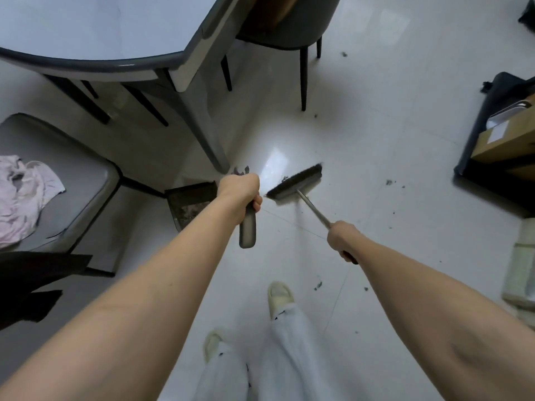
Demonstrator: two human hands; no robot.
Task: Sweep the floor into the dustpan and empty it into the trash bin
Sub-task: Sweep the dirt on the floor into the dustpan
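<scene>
The floor (362, 146) is being swept beside the desk (95, 33), and dirt specks are still being left scattered to the right and near the feet. The dustpan (189, 204), standing by the desk leg, is already being filled with debris; no trash bin is being shown, so emptying is judged undone. The broom (295, 182) is being gripped by the right hand (343, 240), fingers clamped on its handle; the dustpan's handle is being clamped by the left hand (240, 195). No writing is readable.
</scene>
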